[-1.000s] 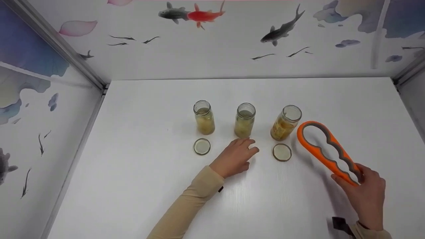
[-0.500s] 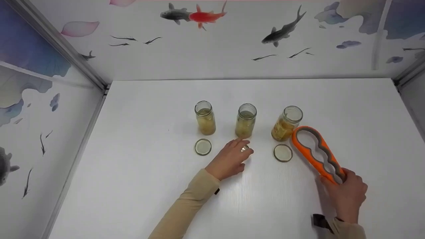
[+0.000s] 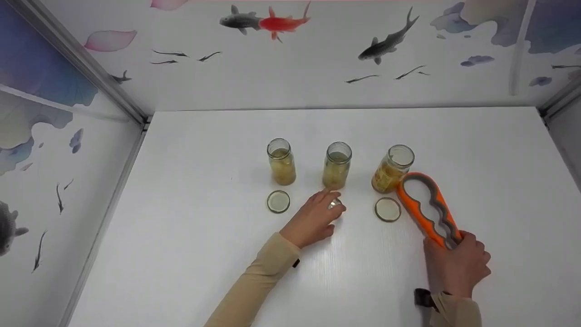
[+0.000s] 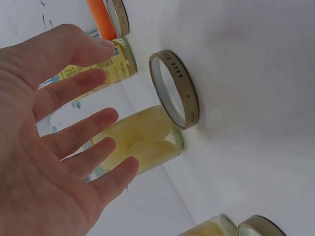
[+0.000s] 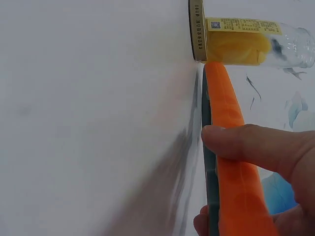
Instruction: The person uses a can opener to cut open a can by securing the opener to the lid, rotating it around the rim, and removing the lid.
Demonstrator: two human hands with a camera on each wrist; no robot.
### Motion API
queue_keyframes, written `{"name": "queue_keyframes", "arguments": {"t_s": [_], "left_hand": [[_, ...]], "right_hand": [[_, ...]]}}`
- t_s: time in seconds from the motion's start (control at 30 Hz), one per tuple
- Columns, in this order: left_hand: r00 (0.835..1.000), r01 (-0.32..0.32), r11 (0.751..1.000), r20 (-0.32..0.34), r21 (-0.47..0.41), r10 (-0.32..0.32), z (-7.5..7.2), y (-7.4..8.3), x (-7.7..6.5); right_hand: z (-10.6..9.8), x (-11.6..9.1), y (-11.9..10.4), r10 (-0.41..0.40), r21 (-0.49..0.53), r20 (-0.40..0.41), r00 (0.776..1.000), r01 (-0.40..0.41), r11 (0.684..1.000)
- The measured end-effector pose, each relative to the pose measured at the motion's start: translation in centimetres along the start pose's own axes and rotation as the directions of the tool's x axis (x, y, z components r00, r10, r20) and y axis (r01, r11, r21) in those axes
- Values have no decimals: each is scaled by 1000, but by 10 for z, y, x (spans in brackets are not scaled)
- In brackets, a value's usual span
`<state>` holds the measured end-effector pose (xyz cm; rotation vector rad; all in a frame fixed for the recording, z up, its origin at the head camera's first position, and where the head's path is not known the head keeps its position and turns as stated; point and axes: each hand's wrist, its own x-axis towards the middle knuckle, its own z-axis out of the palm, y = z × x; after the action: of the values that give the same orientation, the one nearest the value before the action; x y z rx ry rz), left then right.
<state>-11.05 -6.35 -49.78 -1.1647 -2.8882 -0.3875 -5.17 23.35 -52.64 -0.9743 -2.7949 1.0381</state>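
My left hand [image 3: 312, 219] hovers with its fingers spread above the middle lid [image 3: 334, 203], which they partly cover in the head view. From the left wrist, that gold-rimmed lid [image 4: 189, 93] lies on the table, apart from the fingers. Behind it stands the uncapped middle jar [image 4: 147, 142] of pale fruit. My right hand [image 3: 460, 265] grips the near end of an orange jar opener [image 5: 231, 108] with a grey scalloped lining. The opener lies low at the table, its far end beside the right jar [image 3: 389, 175] of yellow fruit and the right lid [image 3: 387, 209].
At the left stands another open glass jar [image 3: 283, 168], its lid [image 3: 278, 201] lying in front of it. The white table [image 3: 181, 204] meets a back wall [image 3: 290, 86] printed with fish and a left side wall.
My right hand has moved left and lowered the jar opener towards the table beside the right jar. The left hand has shifted slightly left, so the middle lid shows between its fingers.
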Motion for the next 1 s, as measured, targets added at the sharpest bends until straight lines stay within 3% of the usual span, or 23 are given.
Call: {"name": "queue_keyframes", "arguments": {"t_s": [0.17, 0.27, 1.0], "left_hand": [[994, -40, 999, -96, 21, 41, -2, 1, 3], [992, -49, 999, -118, 24, 52, -2, 2, 3], [995, -27, 998, -95, -49, 22, -1, -1, -1]], "right_hand": [[4, 1, 0, -3, 15, -11, 1000, 3, 1000], [5, 2, -1, -10, 12, 1, 1000, 10, 1000], [7, 4, 0, -16, -29, 42, 999, 17, 999]]}}
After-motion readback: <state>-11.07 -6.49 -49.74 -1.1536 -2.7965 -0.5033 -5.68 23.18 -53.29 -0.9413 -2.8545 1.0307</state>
